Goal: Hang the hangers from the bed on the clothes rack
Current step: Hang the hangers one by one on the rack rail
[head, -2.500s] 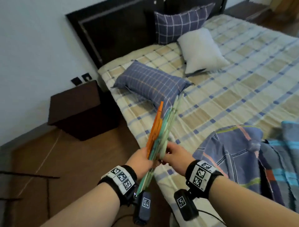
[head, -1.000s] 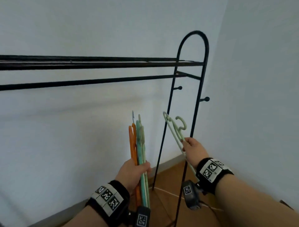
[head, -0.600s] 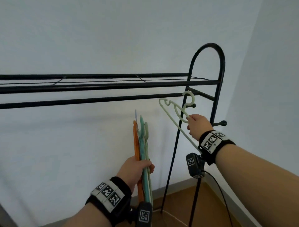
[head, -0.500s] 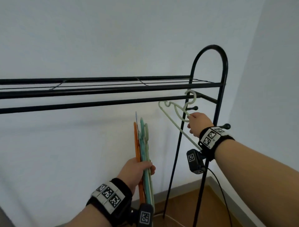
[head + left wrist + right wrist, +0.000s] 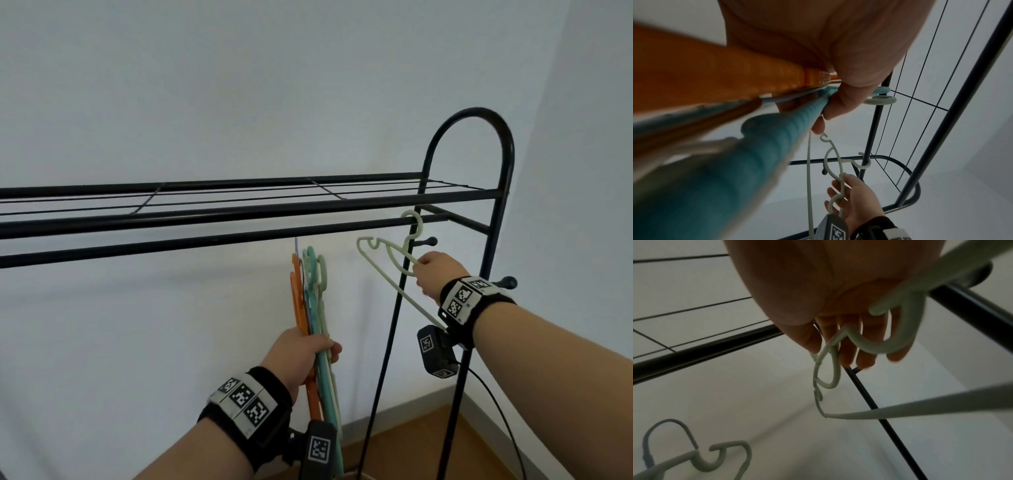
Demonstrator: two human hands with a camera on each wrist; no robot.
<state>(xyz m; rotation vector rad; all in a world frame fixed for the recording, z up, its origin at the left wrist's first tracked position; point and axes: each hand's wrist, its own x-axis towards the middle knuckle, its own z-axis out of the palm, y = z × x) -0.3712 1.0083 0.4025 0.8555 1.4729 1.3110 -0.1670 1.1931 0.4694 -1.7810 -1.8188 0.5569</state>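
- Left hand low and close, fingers wrapped around a bundle of hangers, orange and teal, standing upright
- Right hand higher, fingers curled on the pale green hanger by its neck
- Its hook sits over the lower rail of the black clothes rack, near the end post

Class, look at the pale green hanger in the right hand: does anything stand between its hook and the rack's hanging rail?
Nothing visible does. The pale green hanger, held by the right hand, already has its hook curled over the hanging rail, near the rack's end post.
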